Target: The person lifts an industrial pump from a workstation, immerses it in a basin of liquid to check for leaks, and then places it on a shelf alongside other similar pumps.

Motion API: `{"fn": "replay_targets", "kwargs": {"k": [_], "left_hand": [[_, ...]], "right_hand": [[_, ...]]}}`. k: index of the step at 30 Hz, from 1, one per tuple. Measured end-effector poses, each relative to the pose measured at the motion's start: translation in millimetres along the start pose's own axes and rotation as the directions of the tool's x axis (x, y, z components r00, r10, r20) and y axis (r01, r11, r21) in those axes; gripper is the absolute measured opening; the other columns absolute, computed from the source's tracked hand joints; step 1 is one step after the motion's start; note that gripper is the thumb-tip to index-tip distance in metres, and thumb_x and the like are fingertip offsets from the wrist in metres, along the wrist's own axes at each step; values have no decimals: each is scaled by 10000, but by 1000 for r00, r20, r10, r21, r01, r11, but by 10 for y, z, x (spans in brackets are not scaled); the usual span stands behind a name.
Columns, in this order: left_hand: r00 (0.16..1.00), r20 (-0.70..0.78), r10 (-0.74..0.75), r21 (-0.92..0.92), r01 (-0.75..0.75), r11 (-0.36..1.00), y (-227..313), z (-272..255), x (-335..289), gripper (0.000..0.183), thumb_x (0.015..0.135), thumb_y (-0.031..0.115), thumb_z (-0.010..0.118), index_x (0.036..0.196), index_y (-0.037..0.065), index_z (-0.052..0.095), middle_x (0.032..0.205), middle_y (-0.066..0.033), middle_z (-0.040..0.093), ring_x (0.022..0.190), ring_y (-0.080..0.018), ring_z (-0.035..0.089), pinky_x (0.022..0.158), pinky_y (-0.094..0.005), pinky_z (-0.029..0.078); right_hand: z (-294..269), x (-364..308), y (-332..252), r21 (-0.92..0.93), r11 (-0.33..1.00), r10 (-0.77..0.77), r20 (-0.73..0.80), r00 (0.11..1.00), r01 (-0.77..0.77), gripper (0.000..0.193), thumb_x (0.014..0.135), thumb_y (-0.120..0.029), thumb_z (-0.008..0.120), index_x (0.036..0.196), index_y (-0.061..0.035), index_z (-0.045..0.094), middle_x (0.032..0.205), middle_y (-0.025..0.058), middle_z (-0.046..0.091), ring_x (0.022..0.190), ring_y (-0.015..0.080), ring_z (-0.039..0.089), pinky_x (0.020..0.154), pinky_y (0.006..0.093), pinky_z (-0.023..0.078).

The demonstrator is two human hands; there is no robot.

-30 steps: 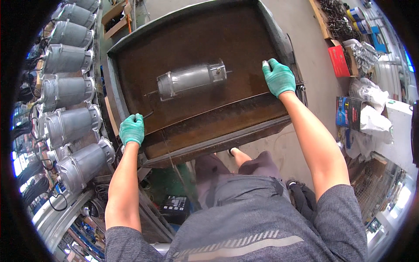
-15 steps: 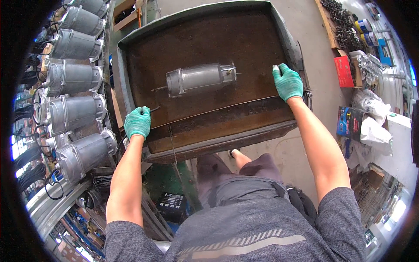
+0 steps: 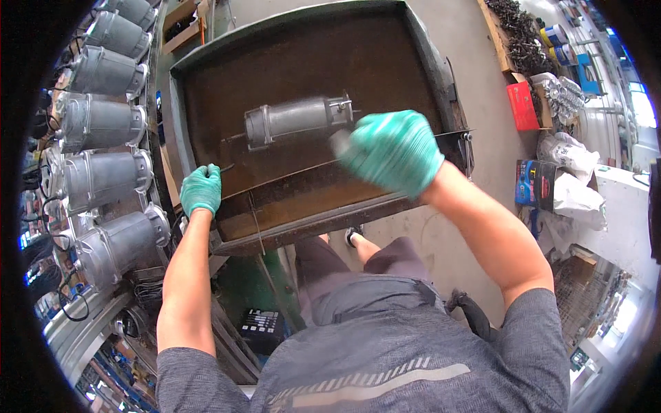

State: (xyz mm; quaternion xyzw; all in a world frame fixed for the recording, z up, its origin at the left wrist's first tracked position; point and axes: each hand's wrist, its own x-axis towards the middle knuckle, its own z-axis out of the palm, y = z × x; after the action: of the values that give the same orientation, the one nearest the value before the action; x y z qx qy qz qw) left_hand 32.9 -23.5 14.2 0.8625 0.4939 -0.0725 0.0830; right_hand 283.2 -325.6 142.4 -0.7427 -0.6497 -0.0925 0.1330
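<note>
A grey metal motor with a cylindrical body lies on its side inside a wide, brown-stained metal tank. At the tank's left rim, my left hand, in a green glove, is closed on a short dark cable, whose end pokes out past the fingers. My right hand, also green-gloved, is raised over the tank's right half, near the motor's right end. Motion smears its fingers, so their grip is unclear. A thin straight rod or edge crosses the near part of the tank.
Several similar grey motors with black cables stand in a row on the left. Along the right are a red box, a blue and black box, white plastic bags and a wooden tray of dark parts.
My right hand has left the tank's right rim and swung inward and up toward the motor. The left hand stays at the left rim. The whole view has shifted slightly.
</note>
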Motion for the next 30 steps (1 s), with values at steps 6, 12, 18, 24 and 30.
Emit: {"fn": "replay_targets", "kwargs": {"k": [6, 12, 18, 24, 30], "left_hand": [[1000, -10, -9, -21, 9, 1000, -101, 63, 37, 450, 959, 517, 540, 985, 119, 746, 1035, -222, 705, 976, -455, 663, 846, -539, 514], [1000, 8, -23, 14, 23, 1000, -44, 158, 60, 451, 962, 538, 530, 1023, 158, 763, 1084, -203, 716, 1027, -450, 656, 899, -525, 518], [999, -25, 20, 7, -20, 1000, -140, 164, 145, 460, 964, 539, 521, 1051, 159, 764, 1101, -189, 722, 1053, -433, 663, 910, -523, 521], [1000, -29, -2, -13, 1, 1000, -177, 238, 92, 449, 966, 514, 534, 997, 122, 753, 1054, -216, 711, 1012, -450, 655, 872, -524, 510], [1000, 4, 15, -1, -15, 1000, -121, 110, 80, 459, 968, 512, 533, 987, 112, 757, 1039, -202, 717, 1009, -436, 660, 868, -519, 515]], "right_hand": [[-1221, 193, -1109, 758, 625, -337, 45, 941, 187, 47, 738, -219, 679, 703, -187, 677, 630, 37, 620, 575, 263, 660, 475, 403, 512], [-1300, -42, -1078, 867, 490, -354, 104, 929, 90, 57, 735, -228, 685, 718, -176, 670, 640, 37, 609, 576, 260, 645, 476, 400, 501], [-1343, -90, -1057, 895, 444, -347, 126, 929, 45, 78, 732, -238, 691, 733, -165, 664, 651, 37, 598, 576, 258, 630, 477, 398, 489], [-1237, -91, -978, 907, 417, -385, 126, 914, 50, 103, 729, -247, 696, 748, -154, 657, 661, 37, 587, 576, 255, 614, 478, 396, 478], [-1357, -118, -989, 932, 358, -420, 113, 901, 50, 130, 726, -256, 702, 762, -142, 651, 672, 37, 575, 577, 252, 599, 479, 393, 467]]}}
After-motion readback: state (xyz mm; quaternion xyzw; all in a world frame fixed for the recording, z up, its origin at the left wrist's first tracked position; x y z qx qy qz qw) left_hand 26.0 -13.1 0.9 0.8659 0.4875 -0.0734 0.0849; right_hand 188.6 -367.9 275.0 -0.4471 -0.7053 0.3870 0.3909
